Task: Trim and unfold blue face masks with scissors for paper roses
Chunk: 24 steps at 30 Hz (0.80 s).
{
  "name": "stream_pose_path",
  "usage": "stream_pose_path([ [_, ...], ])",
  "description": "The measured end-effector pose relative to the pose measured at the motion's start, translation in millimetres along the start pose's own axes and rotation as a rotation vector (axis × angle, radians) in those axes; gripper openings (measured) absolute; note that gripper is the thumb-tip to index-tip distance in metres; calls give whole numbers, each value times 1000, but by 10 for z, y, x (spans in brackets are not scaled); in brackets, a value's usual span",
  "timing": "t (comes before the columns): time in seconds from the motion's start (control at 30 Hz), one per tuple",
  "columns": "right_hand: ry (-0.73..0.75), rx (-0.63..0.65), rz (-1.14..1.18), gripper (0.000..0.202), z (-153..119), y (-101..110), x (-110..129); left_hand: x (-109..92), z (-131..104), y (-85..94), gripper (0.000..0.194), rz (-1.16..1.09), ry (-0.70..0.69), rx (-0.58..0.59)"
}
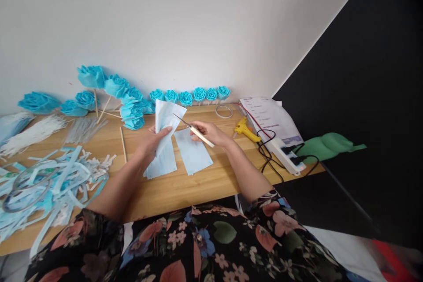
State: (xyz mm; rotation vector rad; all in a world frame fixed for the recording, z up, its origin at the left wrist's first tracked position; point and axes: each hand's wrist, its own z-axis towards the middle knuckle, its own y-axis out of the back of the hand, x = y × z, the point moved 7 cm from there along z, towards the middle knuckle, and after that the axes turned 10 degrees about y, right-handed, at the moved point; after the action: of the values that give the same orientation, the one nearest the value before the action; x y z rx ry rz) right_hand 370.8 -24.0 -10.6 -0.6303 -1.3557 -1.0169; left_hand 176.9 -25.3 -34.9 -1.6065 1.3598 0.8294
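Note:
My left hand (159, 139) grips a folded pale blue sheet (165, 116), held up above the table, thumb in front. In my right hand (211, 132) is a cutting tool (202, 136) with a slim dark pointed blade and a straight cream handle; whether it is a knife or scissors I cannot tell. Its tip lies across the sheet's right side; contact is unclear. Beneath my hands, two flat pale blue pieces (194, 154) lie on the wooden table, the left one (163, 163) partly covered by my left hand and the raised sheet.
Blue artificial flowers (132, 108) on sticks line the wall. Cut strips (56, 180) heap at left, below white and clear bundles (39, 134). On the right are a yellow glue gun (246, 130), a power strip (286, 155) with black cables, printed papers (269, 116) and a green object (325, 146).

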Motion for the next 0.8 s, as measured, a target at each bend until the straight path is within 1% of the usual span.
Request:
stream_pose_path([
  [0.13, -27, 3, 53, 54, 2, -1, -37, -13, -20, -25, 63, 60, 23, 9],
  [0.23, -48, -4, 56, 53, -4, 3, -62, -18, -15, -13, 64, 89, 22, 10],
  [0.37, -45, -17, 62, 50, -8, 9, -83, 0, -8, 11, 60, 128, 38, -1],
  [0.53, -9, -3, 73, 49, -10, 5, -72, 18, -7, -4, 55, 169, 51, 19],
  [0.67, -6, 2, 47, 49, -19, 5, -62, -1, -8, -1, 48, 154, 33, -3],
  [0.8, -12, 11, 28, 51, -23, 6, -67, 21, 5, -5, 45, 150, 50, 10],
])
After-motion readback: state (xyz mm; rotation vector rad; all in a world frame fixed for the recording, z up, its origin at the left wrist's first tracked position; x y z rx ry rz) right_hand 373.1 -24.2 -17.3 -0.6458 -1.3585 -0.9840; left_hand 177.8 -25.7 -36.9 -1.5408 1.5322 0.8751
